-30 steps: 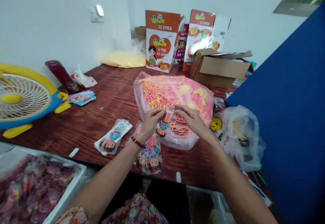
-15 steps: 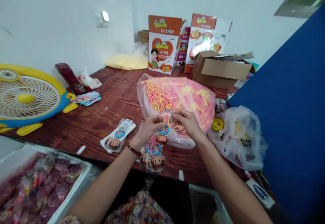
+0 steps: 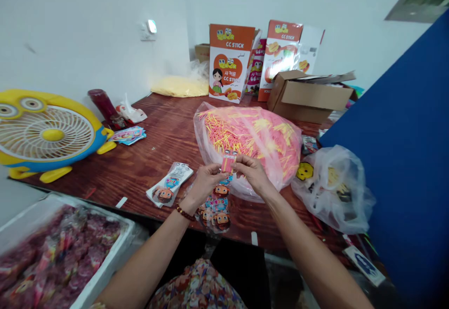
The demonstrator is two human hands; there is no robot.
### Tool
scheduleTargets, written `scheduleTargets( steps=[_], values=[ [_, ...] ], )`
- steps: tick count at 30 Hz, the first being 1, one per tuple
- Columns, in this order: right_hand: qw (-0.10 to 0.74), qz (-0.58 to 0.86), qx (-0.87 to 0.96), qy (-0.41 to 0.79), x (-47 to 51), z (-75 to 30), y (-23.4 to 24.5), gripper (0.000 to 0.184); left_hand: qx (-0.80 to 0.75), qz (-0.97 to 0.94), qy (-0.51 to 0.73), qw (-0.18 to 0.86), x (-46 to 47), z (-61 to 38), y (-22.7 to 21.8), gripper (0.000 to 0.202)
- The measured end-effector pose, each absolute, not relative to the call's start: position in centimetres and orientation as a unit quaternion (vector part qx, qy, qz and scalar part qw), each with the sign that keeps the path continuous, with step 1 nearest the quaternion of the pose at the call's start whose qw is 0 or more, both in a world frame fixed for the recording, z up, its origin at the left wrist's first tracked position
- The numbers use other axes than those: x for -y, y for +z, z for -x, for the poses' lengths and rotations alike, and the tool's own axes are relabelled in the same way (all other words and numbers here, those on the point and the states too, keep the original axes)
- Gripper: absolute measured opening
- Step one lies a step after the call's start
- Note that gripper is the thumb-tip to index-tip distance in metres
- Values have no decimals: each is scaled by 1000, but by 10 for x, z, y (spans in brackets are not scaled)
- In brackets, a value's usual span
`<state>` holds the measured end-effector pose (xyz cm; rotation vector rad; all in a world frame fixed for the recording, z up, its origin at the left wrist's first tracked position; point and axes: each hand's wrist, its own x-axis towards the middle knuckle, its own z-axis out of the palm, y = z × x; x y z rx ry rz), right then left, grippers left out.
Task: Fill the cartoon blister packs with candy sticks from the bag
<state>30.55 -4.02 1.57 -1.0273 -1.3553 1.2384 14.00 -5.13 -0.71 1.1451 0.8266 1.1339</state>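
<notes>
Left hand (image 3: 206, 181) and right hand (image 3: 253, 174) both pinching small packet (image 3: 228, 163) of sticks, before big bag (image 3: 257, 129); packet's lower end hard to tell from pile (image 3: 214, 211) below; fan's (image 3: 52, 135) second eye newly in sight, left edge cut off

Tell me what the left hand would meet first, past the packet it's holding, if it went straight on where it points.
Probably the right hand, whose fingers pinch the same packet just ahead, though exact depth is unclear.
</notes>
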Motion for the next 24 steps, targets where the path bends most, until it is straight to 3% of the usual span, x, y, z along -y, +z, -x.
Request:
scheduleTargets(
  steps=[9, 18, 21, 24],
  values=[
    [458, 446, 571, 514, 44, -297, -8, 33, -388, -498, 485, 605, 62, -131, -26, 28],
    [433, 447, 579, 527, 43, -290, -17, 29, -423, -506, 455, 599, 66, -118, -33, 34],
    [390, 452, 569, 566, 44, -299, -26, 30, -462, -532, 474, 528, 70, -107, -35, 36],
    [352, 483, 593, 539, 54, -302, -44, 29, -527, -587, 479, 385, 82, -99, -43, 32]
  ],
)
